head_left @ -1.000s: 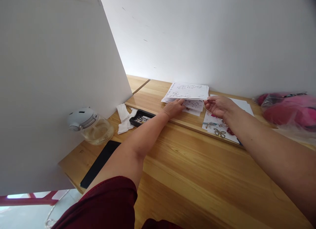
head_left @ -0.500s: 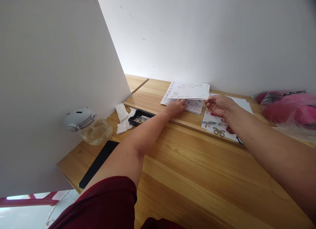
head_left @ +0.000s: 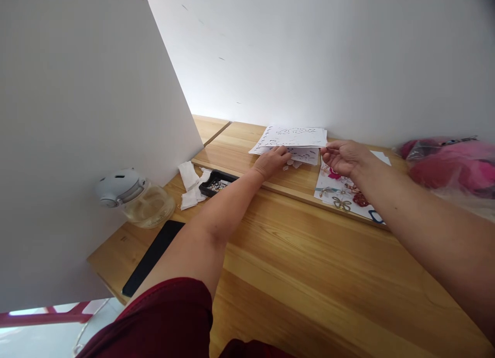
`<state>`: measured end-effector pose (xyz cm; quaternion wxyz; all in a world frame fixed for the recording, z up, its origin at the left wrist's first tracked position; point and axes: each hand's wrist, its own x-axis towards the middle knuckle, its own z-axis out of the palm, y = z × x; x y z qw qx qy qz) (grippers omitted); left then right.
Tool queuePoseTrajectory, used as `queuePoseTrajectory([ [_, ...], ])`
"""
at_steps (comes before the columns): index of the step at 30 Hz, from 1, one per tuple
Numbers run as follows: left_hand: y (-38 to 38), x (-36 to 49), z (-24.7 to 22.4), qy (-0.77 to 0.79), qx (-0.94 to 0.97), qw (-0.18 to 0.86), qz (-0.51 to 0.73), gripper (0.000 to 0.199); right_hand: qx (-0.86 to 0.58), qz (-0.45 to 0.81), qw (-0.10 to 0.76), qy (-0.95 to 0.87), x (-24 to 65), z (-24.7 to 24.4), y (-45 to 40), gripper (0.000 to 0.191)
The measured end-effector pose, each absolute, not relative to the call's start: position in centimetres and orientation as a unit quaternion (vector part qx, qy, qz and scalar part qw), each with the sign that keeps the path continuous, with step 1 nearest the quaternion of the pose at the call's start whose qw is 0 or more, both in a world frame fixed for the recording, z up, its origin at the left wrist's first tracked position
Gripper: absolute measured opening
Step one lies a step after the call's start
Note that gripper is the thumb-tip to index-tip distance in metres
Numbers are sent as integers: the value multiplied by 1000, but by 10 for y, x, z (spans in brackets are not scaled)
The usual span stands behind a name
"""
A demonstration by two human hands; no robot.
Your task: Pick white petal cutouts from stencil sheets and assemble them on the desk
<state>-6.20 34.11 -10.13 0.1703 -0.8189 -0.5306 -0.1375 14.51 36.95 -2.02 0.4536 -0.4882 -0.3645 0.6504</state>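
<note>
Our right hand [head_left: 343, 157] pinches the raised stack of white sheets [head_left: 296, 137], while our left hand [head_left: 271, 162], fingers curled, reaches beneath it.

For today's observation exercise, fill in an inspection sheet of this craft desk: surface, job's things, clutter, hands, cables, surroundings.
Surface: wooden desk, with a raised wooden board at the back.
Job's things: white cut-out sheets, lifted in a stack; coloured sticker sheet lying flat.
Clutter: black bead tray, white tissues, lidded jar, black pad, pink bag.
Hands: left hand under the stack; right hand pinching its right edge.
Cables: nothing seen.
Surroundings: white partition, white wall.
</note>
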Motion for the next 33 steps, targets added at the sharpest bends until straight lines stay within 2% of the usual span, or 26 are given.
queuePoseTrajectory([
  [10, 342, -63, -98, -546, -799, 177, -180, 20, -483, 653, 461, -358, 144, -19, 370, 26],
  [24, 345, -57, -96, -593, -750, 198, -217, 20, -506, 659, 424, -360, 153, -37, 341, 22],
  [33, 347, -54, -95, -590, -745, 202, -236, 23, -533, 598, 414, -432, 144, -49, 337, 23],
])
